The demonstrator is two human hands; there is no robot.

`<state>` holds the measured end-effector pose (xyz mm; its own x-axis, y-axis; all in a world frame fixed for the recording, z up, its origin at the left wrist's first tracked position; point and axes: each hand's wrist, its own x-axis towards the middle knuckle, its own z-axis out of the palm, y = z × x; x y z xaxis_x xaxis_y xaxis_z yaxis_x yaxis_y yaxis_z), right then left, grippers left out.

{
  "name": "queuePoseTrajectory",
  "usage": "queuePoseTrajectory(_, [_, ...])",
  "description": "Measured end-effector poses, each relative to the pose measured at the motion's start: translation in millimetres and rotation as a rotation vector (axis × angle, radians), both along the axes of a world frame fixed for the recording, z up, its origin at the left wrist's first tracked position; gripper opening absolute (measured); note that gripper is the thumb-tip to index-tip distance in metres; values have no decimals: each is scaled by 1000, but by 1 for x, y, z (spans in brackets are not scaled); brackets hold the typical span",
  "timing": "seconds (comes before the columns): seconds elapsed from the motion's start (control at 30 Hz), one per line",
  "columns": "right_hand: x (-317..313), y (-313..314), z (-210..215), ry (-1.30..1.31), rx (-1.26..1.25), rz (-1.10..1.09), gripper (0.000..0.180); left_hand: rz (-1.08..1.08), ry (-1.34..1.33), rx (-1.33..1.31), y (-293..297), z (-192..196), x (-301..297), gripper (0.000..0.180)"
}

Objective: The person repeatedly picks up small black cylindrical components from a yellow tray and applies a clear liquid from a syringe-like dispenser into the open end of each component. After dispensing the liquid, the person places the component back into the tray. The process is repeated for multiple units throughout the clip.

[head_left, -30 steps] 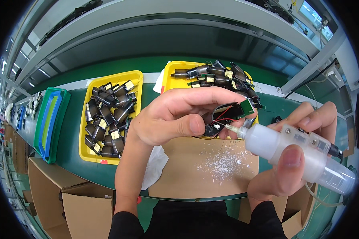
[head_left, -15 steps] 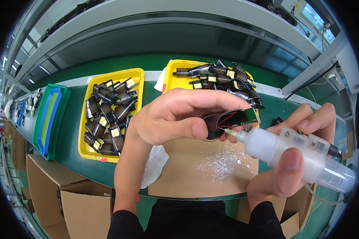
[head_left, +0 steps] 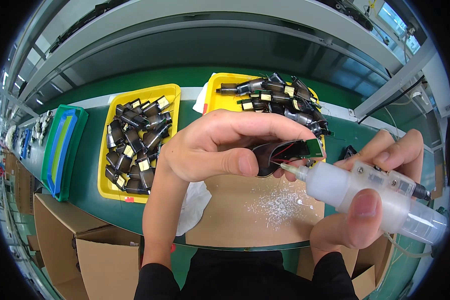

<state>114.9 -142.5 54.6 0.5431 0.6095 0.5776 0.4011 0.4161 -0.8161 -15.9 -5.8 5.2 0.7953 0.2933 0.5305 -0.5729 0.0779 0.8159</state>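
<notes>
Shell of curved black plastic (head_left: 264, 156) tips lower now, left hand (head_left: 200, 150) pinching it; right hand (head_left: 360, 221) grips milky-white plastic syringe (head_left: 327, 185), so nozzle (head_left: 296, 172) probably reaches easier.

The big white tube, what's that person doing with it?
The person's right hand holds the white tube, with its thin nozzle pointed into a black part held in the left hand. I can't tell if the tip touches. More dark parts sit in yellow trays, and white bits lie on a brown sheet.
</notes>
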Motion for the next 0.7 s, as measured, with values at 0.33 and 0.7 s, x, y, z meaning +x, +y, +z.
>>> queuePoseTrajectory(0.33, [3, 0, -1, -9, -15, 0, 57, -7, 23, -31, -1, 1, 0, 48])
queuePoseTrajectory(0.7, [-1, 0, -1, 6, 15, 2, 57, -211, -16, 92, 15, -6, -4, 61])
